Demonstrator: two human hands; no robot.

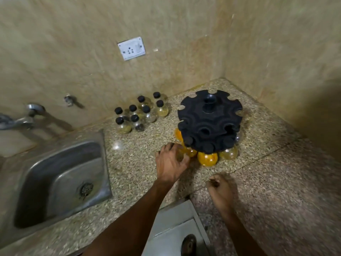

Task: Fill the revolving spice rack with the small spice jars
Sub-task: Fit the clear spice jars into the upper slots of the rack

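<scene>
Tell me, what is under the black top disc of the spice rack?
Under the rack hang round jars: orange ones at the front, a paler one to the right. The left hand grips one more. The disc covers their caps and any jars behind.

Dim, warm, yellowish indoor light throughout. Soft and smeared everywhere, with motion blur worst toward 9 o'clock on the tap [22,117]. Strong wide-angle bending at the edges, walls bowing outward. Heavy dark vignette at 3 o'clock. Small glare spot on the counter [118,145]; dull sheen on the sink [60,174]. Soft shadows under the spice rack [210,119].
</scene>
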